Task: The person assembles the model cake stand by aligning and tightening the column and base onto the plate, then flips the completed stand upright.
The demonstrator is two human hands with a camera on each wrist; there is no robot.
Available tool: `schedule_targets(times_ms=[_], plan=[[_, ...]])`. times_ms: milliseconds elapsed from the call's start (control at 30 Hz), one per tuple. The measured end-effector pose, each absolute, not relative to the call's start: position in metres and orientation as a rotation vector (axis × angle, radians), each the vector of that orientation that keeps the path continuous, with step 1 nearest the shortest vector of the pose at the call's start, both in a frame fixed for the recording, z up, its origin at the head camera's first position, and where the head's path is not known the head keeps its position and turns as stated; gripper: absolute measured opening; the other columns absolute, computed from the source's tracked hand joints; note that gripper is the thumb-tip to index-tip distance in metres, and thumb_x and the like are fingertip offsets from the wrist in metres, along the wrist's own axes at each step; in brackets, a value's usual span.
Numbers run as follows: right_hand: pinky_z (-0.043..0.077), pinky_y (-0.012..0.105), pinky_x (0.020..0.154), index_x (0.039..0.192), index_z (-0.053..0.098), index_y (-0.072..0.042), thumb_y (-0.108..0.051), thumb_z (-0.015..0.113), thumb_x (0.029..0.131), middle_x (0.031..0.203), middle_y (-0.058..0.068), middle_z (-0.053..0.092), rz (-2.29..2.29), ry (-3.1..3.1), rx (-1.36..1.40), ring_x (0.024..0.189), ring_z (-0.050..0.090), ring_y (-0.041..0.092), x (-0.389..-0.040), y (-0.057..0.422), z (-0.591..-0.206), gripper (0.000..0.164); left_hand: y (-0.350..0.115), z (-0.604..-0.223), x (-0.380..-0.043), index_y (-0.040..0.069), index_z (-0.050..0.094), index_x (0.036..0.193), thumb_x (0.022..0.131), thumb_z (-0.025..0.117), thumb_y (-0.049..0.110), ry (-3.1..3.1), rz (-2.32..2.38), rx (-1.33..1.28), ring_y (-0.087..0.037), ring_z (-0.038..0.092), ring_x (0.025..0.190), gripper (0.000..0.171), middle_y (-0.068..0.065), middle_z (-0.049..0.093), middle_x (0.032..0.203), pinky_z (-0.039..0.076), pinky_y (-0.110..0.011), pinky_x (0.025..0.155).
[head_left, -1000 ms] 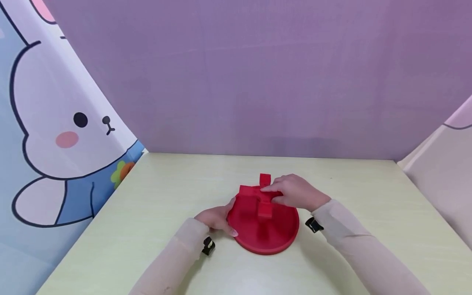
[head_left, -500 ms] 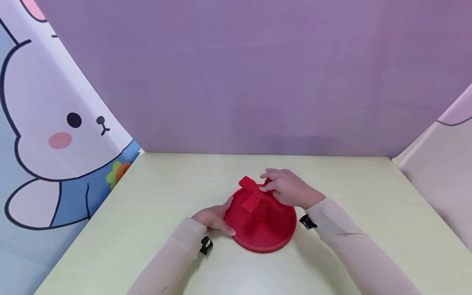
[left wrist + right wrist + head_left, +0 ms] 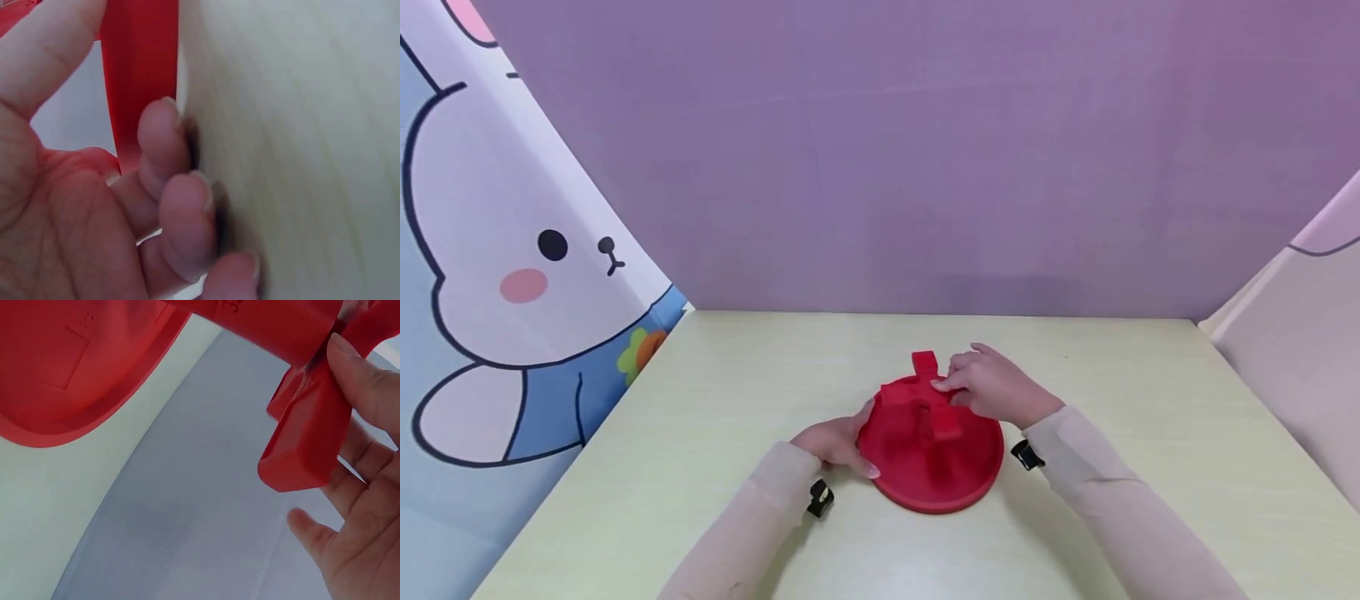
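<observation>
A red round base (image 3: 932,497) with a raised rim lies on the table. From its middle rises a red post (image 3: 269,325), and on top sits a red cross-shaped piece (image 3: 922,390) with blunt arms. My left hand (image 3: 835,442) grips the base's left edge, thumb on the far side and fingers low against the table; the left wrist view shows the curled fingertips (image 3: 164,134) beside the red edge. My right hand (image 3: 1000,387) pinches one arm of the cross, its thumb on that arm in the right wrist view. The little finger stands away from it.
A pale wood-grain table (image 3: 760,367) extends around the base. Behind it hangs a purple cloth (image 3: 880,167), with a cartoon-printed cloth (image 3: 497,217) on the left and a white one (image 3: 1300,333) on the right.
The cross-shaped piece has turned on its post, its arms at a different angle from half a second ago. My right hand's fingers have shifted around it; my left hand stays at the base.
</observation>
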State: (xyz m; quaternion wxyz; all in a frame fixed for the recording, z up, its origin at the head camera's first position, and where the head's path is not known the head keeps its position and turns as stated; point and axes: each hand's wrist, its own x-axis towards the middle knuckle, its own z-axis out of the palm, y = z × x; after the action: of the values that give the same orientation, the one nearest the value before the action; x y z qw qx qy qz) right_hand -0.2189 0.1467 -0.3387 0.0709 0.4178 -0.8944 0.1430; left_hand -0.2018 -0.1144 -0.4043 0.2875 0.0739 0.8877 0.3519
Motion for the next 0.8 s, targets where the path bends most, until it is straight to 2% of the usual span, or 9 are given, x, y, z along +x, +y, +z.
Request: schedule_targets(times_ms=[67,200,333,433,500,567,633,700,800], plan=[[0.039,0.056,0.097,0.110,0.073,-0.006,-0.006,0.082,0.073,0.078,-0.003,0.058,0.435,-2.704,1.259,0.069,0.053,0.007,-0.218,0.146,-0.339,0.039,-0.114,-0.405,-0.202,0.014,0.014,0.155,0.070,0.085,0.019,2.370,0.940,0.198,-0.027,0.040,0.113,0.111,-0.009,0.044,0.136,0.047,-0.032,0.066],[0.044,0.052,0.094,0.111,0.073,-0.005,-0.012,0.085,0.071,0.085,0.001,0.063,0.419,-2.739,1.239,0.073,0.055,0.009,-0.215,0.143,-0.339,0.042,-0.115,-0.407,-0.203,0.015,0.013,0.155,0.071,0.085,0.020,2.367,0.940,0.204,-0.027,0.041,0.112,0.111,-0.009,0.042,0.138,0.046,-0.031,0.064],[0.048,0.049,0.090,0.110,0.073,-0.005,-0.016,0.083,0.073,0.090,0.003,0.068,0.424,-2.744,1.228,0.075,0.057,0.011,-0.214,0.142,-0.339,0.039,-0.115,-0.407,-0.203,0.014,0.013,0.155,0.070,0.085,0.017,2.340,0.983,0.203,-0.028,0.039,0.118,0.112,-0.010,0.040,0.140,0.050,-0.035,0.073],[0.052,0.034,0.074,0.108,0.073,-0.005,-0.013,0.078,0.076,0.082,-0.001,0.065,0.456,-2.719,1.238,0.067,0.050,0.008,-0.213,0.145,-0.340,0.034,-0.115,-0.407,-0.203,0.013,0.013,0.155,0.070,0.085,0.016,2.328,1.000,0.201,-0.029,0.039,0.119,0.111,-0.011,0.041,0.139,0.050,-0.036,0.076],[0.047,0.026,0.064,0.107,0.074,-0.004,-0.010,0.076,0.076,0.078,-0.003,0.059,0.467,-2.693,1.236,0.066,0.045,0.008,-0.213,0.147,-0.341,0.031,-0.115,-0.407,-0.203,0.012,0.012,0.155,0.071,0.085,0.018,2.341,0.978,0.205,-0.029,0.040,0.116,0.111,-0.011,0.042,0.137,0.049,-0.035,0.072],[0.045,0.024,0.060,0.106,0.075,-0.005,-0.007,0.077,0.075,0.079,-0.001,0.054,0.453,-2.657,1.235,0.070,0.046,0.011,-0.214,0.149,-0.342,0.031,-0.115,-0.407,-0.203,0.013,0.012,0.155,0.071,0.085,0.020,2.360,0.944,0.202,-0.027,0.042,0.111,0.111,-0.010,0.043,0.135,0.047,-0.033,0.066],[0.048,0.026,0.066,0.104,0.076,-0.007,-0.003,0.079,0.074,0.087,0.003,0.056,0.422,-2.612,1.247,0.080,0.052,0.017,-0.216,0.150,-0.343,0.031,-0.115,-0.407,-0.203,0.013,0.012,0.155,0.071,0.085,0.022,2.376,0.916,0.200,-0.026,0.042,0.108,0.111,-0.010,0.044,0.133,0.044,-0.031,0.062],[0.053,0.034,0.075,0.104,0.076,-0.008,0.001,0.081,0.072,0.101,0.011,0.061,0.399,-2.579,1.265,0.096,0.057,0.026,-0.218,0.152,-0.343,0.034,-0.115,-0.406,-0.203,0.013,0.012,0.155,0.071,0.085,0.021,2.379,0.913,0.201,-0.026,0.042,0.107,0.111,-0.010,0.044,0.133,0.043,-0.031,0.060],[0.052,0.045,0.085,0.104,0.075,-0.007,0.005,0.078,0.073,0.119,0.020,0.059,0.421,-2.566,1.298,0.115,0.052,0.039,-0.220,0.154,-0.344,0.034,-0.115,-0.406,-0.202,0.012,0.012,0.155,0.071,0.085,0.021,2.374,0.923,0.199,-0.026,0.042,0.108,0.111,-0.010,0.044,0.133,0.044,-0.031,0.062]])
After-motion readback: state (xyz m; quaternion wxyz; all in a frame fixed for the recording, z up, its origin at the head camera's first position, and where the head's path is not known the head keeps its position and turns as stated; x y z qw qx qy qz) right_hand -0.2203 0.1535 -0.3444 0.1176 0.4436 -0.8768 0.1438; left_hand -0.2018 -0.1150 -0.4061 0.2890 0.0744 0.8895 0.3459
